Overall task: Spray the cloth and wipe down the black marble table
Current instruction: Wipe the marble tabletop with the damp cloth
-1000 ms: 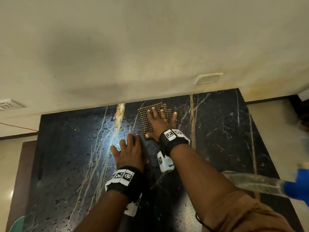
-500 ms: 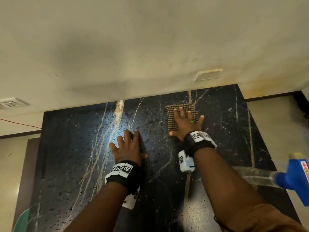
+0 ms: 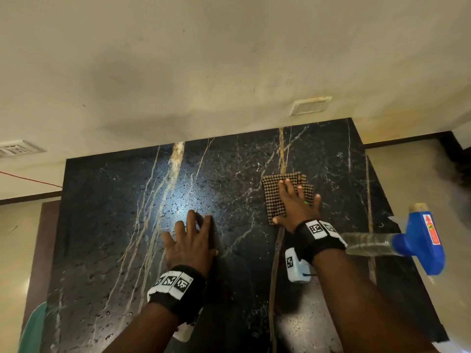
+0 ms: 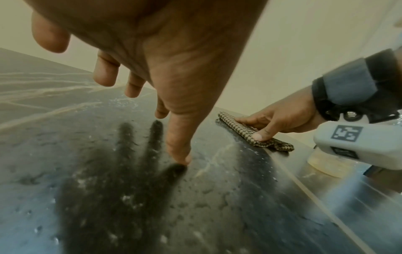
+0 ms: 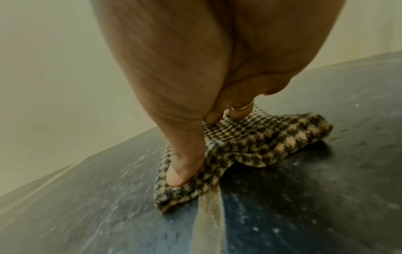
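Note:
A folded houndstooth cloth (image 3: 276,197) (image 4: 243,128) (image 5: 256,142) lies on the wet black marble table (image 3: 107,225) toward its far right. My right hand (image 3: 297,205) (image 4: 280,118) (image 5: 185,120) presses flat on the cloth with straight spread fingers, the thumb on its near corner. My left hand (image 3: 191,240) (image 4: 152,68) rests open on the bare marble at the middle, fingers spread, thumb tip touching the surface. A clear spray bottle (image 3: 369,244) with a blue trigger head (image 3: 420,243) lies on its side at the table's right edge.
A cream wall (image 3: 229,59) rises directly behind the table's far edge, with a vent plate (image 3: 309,105) and a socket plate (image 3: 17,149). Droplets cover the marble. Beige floor (image 3: 407,179) lies to the right, and a green object (image 3: 33,327) shows at the bottom left.
My right hand has slid the cloth to the right across the far part of the table. The left hand has stayed in place on the marble.

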`<state>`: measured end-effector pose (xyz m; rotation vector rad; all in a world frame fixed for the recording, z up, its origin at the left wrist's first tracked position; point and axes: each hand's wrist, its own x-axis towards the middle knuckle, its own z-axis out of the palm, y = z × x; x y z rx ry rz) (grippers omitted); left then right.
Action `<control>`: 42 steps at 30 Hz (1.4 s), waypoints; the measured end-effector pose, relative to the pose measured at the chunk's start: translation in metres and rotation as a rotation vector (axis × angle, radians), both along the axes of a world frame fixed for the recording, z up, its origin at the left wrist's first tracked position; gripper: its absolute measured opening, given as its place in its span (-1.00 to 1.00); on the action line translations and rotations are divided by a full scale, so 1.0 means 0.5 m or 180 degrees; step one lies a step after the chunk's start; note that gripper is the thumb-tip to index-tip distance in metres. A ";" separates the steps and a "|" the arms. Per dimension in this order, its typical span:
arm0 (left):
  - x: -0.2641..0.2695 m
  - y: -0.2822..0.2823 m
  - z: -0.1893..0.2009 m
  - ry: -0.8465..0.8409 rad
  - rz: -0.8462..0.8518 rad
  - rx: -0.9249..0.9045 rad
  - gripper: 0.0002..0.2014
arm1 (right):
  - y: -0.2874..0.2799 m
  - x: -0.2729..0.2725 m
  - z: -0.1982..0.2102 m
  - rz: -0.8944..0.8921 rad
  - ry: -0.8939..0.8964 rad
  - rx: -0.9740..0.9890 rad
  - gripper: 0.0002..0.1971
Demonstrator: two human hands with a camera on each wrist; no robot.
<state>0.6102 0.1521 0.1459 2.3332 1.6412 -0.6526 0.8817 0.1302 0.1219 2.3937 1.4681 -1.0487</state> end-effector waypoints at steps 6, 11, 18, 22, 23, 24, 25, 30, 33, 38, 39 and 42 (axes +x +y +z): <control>0.012 -0.063 0.006 -0.0019 0.0084 -0.0205 -0.02 | -0.010 -0.107 -0.002 0.0395 0.0008 0.0154 0.08; -0.017 -0.118 -0.007 0.0014 0.0155 0.0050 -0.23 | -0.086 -0.282 -0.010 0.0871 0.0321 0.0386 0.05; -0.005 -0.202 -0.011 -0.0232 -0.0101 -0.0031 -0.17 | -0.180 -0.134 -0.014 0.0315 0.0138 0.0249 0.08; 0.010 -0.243 -0.008 -0.0288 -0.0177 -0.0187 -0.24 | -0.214 -0.080 -0.028 0.0355 -0.0119 0.0279 0.10; 0.009 -0.256 -0.006 -0.0257 -0.0203 -0.0250 -0.25 | -0.214 -0.090 -0.029 0.0414 -0.0134 0.0324 0.10; 0.008 -0.268 -0.006 -0.0236 -0.0211 -0.0279 -0.26 | -0.211 -0.106 -0.028 0.0479 -0.0120 0.0371 0.09; 0.004 -0.282 -0.004 -0.0224 -0.0185 -0.0273 -0.26 | -0.211 -0.131 -0.025 0.0566 -0.0070 0.0405 0.09; -0.028 -0.328 -0.015 -0.0244 0.0218 -0.0145 -0.33 | -0.261 -0.287 -0.025 0.1192 0.0280 0.0574 0.09; -0.043 -0.356 -0.020 -0.0305 0.0223 -0.0047 -0.32 | -0.298 -0.301 -0.027 0.1129 0.0288 0.0609 0.05; -0.039 -0.391 -0.003 -0.0321 0.0083 0.0043 -0.24 | -0.365 -0.168 -0.027 0.0699 0.0174 0.0452 0.09; -0.037 -0.393 0.001 -0.0328 0.0094 0.0052 -0.25 | -0.385 -0.137 -0.027 0.0639 0.0104 0.0373 0.09; -0.043 -0.414 -0.005 -0.0359 0.0062 0.0048 -0.25 | -0.428 -0.088 -0.028 0.0574 -0.0098 0.0273 0.05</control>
